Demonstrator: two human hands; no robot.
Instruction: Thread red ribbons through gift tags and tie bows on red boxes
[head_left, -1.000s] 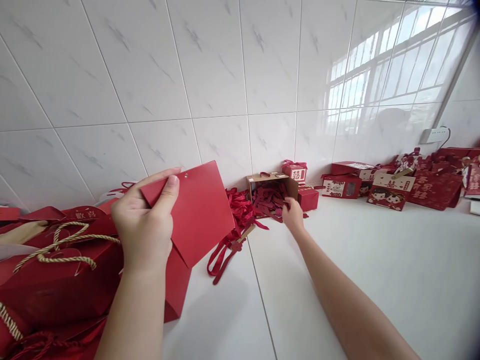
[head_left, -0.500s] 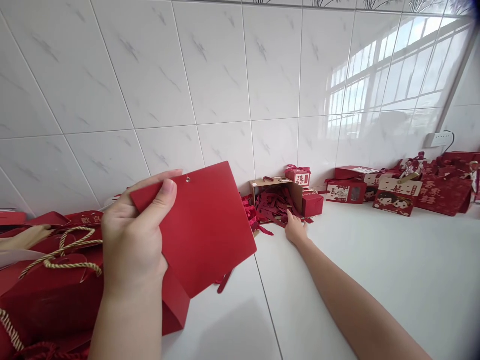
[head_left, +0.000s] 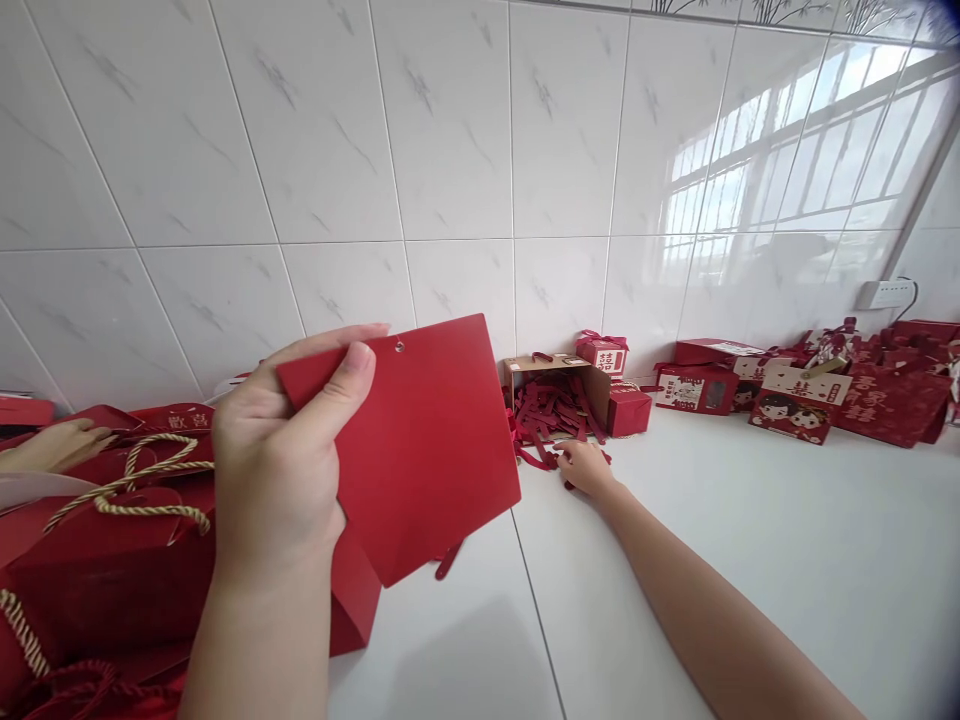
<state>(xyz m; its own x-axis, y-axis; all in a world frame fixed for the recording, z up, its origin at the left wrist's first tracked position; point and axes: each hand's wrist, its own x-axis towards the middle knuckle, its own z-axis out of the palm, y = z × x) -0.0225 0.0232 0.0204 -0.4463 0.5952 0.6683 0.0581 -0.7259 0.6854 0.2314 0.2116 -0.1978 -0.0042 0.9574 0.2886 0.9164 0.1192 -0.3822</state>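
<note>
My left hand is closed round a flat red card panel with a small hole near its top edge, thumb on the front. Below it shows a folded red card side; whether the two are joined is hidden. Farther off, my right hand rests low at the counter with its fingers pinched, and a bit of dark red strip shows under them. Just behind is a cardboard box lying open towards me, full of dark red strips, some spilling out front.
At left stand red gift boxes with gold twisted cord, and another person's hand is among them. Small red boxes sit beside the cardboard box. More printed boxes line the tiled wall at right. A loose strip lies on the counter.
My right hand has drawn back slightly from the box opening, its fingers now curled, with a strip showing beneath. My left hand still holds the panel. The view has shifted a little.
</note>
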